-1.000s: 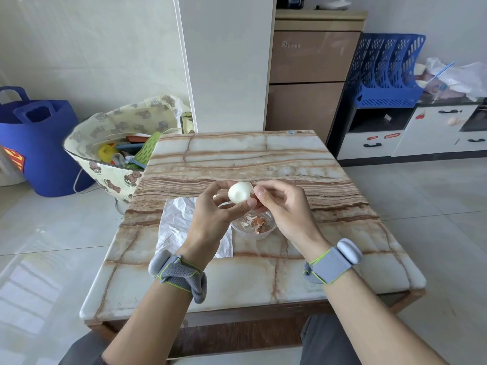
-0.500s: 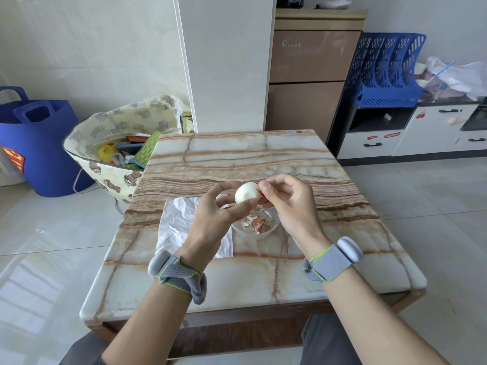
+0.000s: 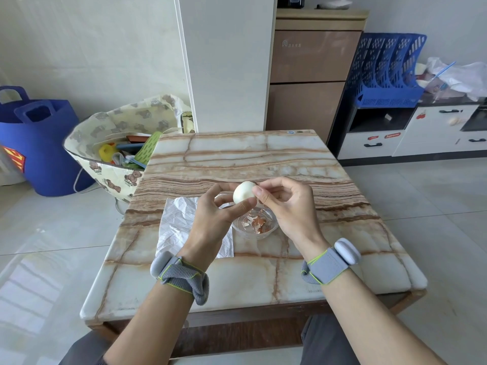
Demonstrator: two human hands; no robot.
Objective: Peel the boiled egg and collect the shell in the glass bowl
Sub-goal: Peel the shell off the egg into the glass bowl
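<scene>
White and smooth, the small oval boiled egg (image 3: 243,192) sits at the centre of the frame, held in the air just above the small clear glass bowl (image 3: 255,224). The left hand (image 3: 210,219) closes its grip around it from the left and below, thumb pressed along the lower side. The right hand (image 3: 286,206) pinches narrowly at the upper right end of the egg, thumb tip against the surface; whether a fragment is between its fingertips I cannot tell. Nearly all the visible surface looks bare, so the peeling seems close to done.

Judging by its look, the egg is light, soft and slippery once bare; a hard squeeze could dent or split it. Cradling it round the middle with several fingertips should hold it best while the other hand picks at the end.

Brown and white shell fragments (image 3: 257,222) lie inside the bowl; they look brittle and sharp-edged. The bowl stands on the marble-patterned desk (image 3: 237,159), just right of a crinkled white sheet (image 3: 179,219).
</scene>
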